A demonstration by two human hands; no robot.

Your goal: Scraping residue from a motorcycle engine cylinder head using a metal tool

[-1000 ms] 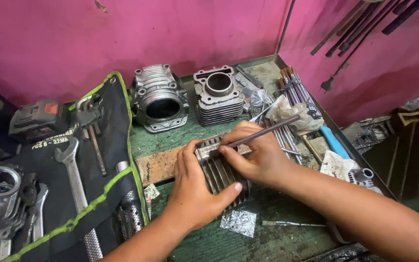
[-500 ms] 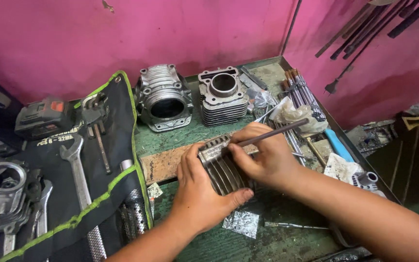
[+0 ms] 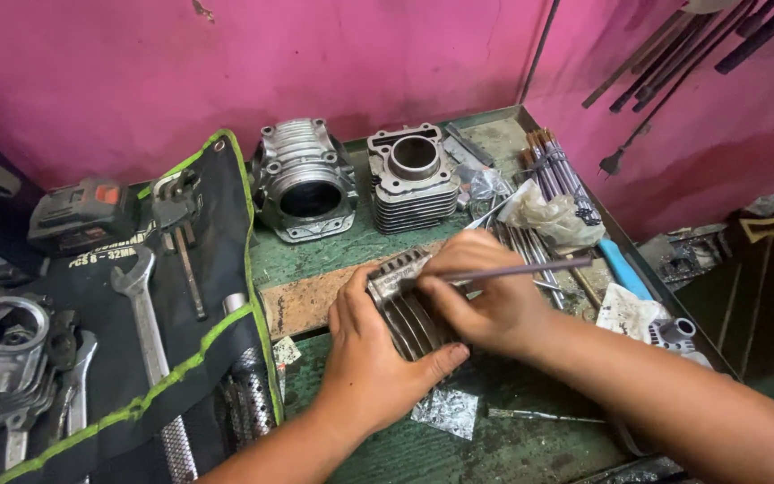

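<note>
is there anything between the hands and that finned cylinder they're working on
Nothing visible. The left hand grips the finned cylinder directly on the green bench, and the right hand rests on it, holding a thin rod against its top edge.

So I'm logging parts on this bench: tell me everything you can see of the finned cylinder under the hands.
The finned cylinder is dull grey metal with parallel cooling fins, lying on its side on a worn wooden board. The left hand grips it from the near side; the right hand rests against it, holding a thin rod at its upper edge. Its bore is hidden.
</note>
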